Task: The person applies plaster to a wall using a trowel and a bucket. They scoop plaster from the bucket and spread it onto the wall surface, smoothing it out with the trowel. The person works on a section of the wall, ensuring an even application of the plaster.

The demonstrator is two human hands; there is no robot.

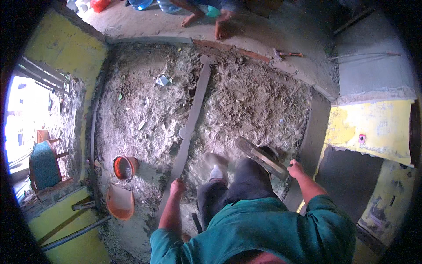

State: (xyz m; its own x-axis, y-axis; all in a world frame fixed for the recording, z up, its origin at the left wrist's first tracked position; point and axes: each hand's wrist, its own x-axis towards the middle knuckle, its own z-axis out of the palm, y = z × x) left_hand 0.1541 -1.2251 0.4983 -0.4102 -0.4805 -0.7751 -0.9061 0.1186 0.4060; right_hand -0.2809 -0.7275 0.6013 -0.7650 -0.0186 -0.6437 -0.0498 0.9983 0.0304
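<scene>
My left hand (177, 187) is closed in a fist at the right edge of a long, flat grey strip (191, 119) that runs away across the rough floor; whether it grips anything is hidden. At the right, my right hand (296, 169) is closed, with a small dark end poking out of it. Just left of that hand lies a long, narrow, mortar-smeared board-like piece (263, 157), tilted beside my knee. A dark round container (269, 152) shows partly behind this piece. I cannot tell whether hand and piece touch.
An orange bucket (135, 165) and an orange scoop-shaped container (120, 202) stand at the left. Lumpy rubble (145, 88) covers the floor. A hammer (288, 54) lies on the raised far ledge, where another person's bare feet (221, 31) rest. A pole (77, 233) leans at lower left.
</scene>
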